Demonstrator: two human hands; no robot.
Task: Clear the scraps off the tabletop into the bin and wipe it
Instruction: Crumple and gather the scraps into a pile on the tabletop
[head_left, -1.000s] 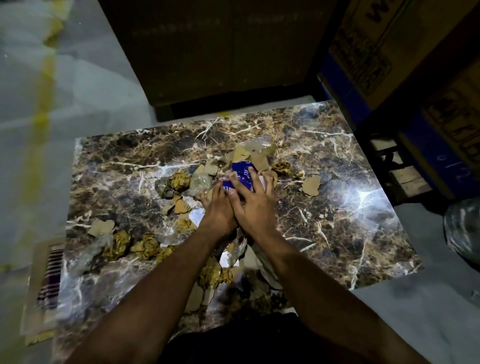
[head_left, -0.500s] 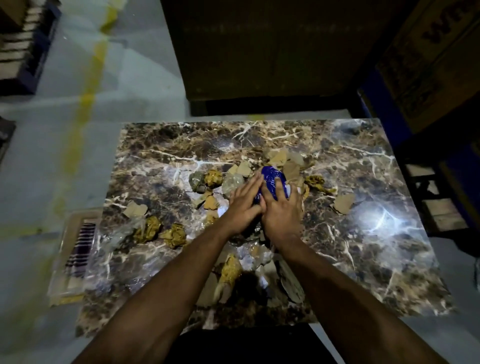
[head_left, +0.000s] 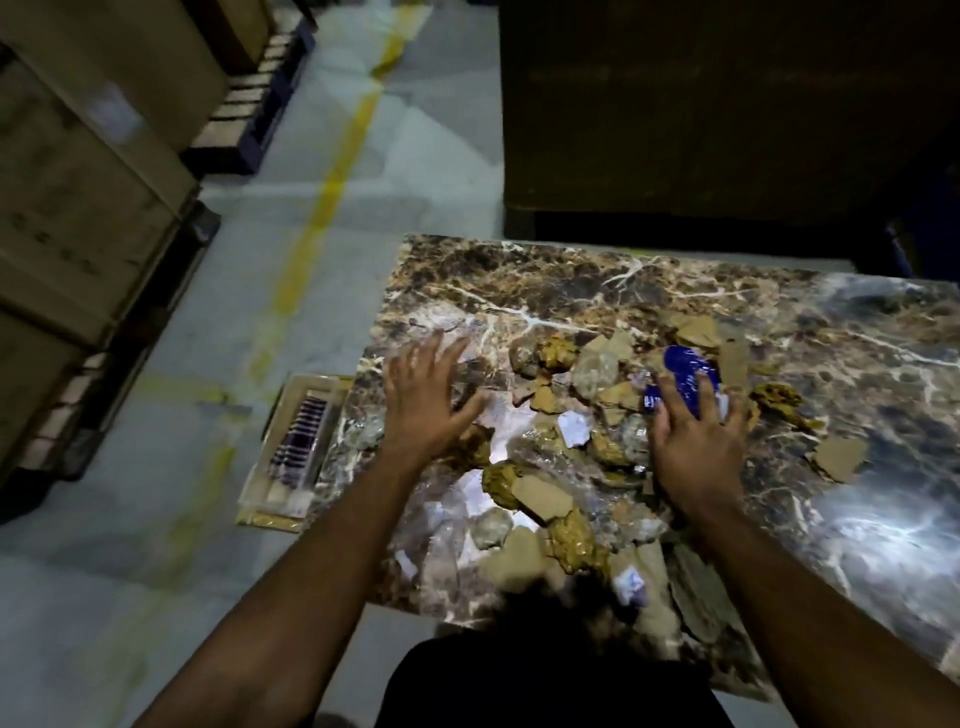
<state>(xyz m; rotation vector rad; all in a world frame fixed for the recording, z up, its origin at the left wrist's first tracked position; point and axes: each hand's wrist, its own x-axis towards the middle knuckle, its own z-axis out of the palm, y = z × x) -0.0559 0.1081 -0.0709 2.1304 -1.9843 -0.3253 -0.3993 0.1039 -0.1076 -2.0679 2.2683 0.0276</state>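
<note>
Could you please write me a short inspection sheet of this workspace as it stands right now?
Surface: marble-pattern tabletop, glossy, glare patches, far part bare.
Job's things: scraps of torn cardboard, crumpled yellow paper and clear plastic litter the middle and near edge; blue wrapper among them. No bin or wiping cloth in view.
Clutter: flat clear-lidded box on the floor beside the table's left edge.
Hands: left hand open, fingers spread, over the left of the pile; right hand open, fingers on the blue wrapper.
Cables: nothing seen.
Surroundings: cardboard cartons on pallets, yellow floor line.
</note>
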